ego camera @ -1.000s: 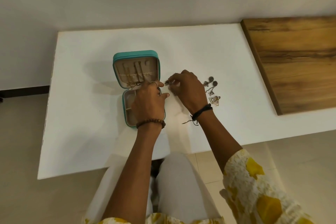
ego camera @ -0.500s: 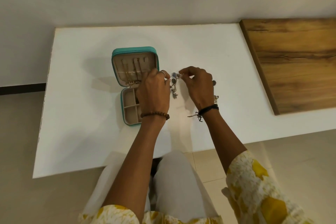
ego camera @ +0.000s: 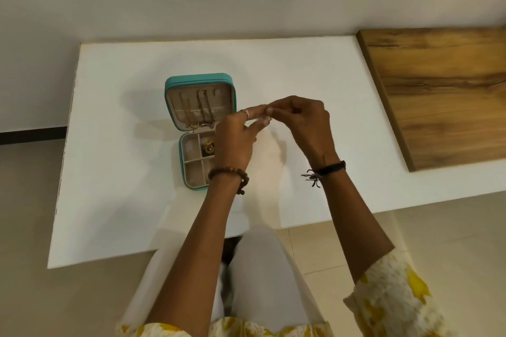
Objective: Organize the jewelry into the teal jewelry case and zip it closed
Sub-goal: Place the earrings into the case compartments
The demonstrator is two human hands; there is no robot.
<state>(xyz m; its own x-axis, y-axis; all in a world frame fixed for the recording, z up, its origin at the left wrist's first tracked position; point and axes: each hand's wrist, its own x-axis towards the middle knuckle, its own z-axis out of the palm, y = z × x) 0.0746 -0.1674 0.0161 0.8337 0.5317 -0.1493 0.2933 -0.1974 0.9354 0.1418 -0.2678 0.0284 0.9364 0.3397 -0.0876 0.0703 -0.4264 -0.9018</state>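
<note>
Since the earlier frame we raise both hands: our left hand [ego camera: 235,137] and right hand [ego camera: 304,124] now pinch one small earring [ego camera: 267,113] beside the open teal case [ego camera: 200,128].

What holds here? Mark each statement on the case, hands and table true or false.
1. The teal jewelry case lies open. True.
2. Both hands pinch a small jewelry piece between them. True.
3. The left hand rests flat on the white table. False: it is raised, fingers at the piece.
4. Necklaces hang inside the lid. True.
5. The right hand holds the zipper. False: it pinches the piece.
</note>
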